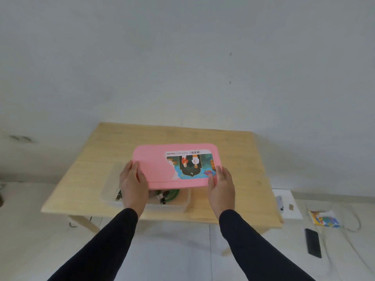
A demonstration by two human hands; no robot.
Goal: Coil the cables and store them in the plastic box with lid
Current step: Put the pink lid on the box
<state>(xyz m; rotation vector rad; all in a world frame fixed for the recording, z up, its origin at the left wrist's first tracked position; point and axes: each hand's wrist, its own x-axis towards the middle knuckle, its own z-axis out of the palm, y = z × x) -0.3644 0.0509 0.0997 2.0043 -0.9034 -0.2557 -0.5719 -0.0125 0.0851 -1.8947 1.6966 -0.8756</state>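
A pink lid (156,165) with a torn colourful sticker is held level above the clear plastic box (108,191), shifted to the right and back of it. My left hand (133,185) grips the lid's left edge and my right hand (222,188) grips its right edge. Inside the box lies a coiled green cable (173,194) with dark plugs beside it, partly hidden by the lid and my left hand.
The box stands near the front edge of a low light wooden table (233,151) set against a white wall. On the floor to the right lie a black phone (313,243), a white sheet (288,203) and a colourful packet (325,219).
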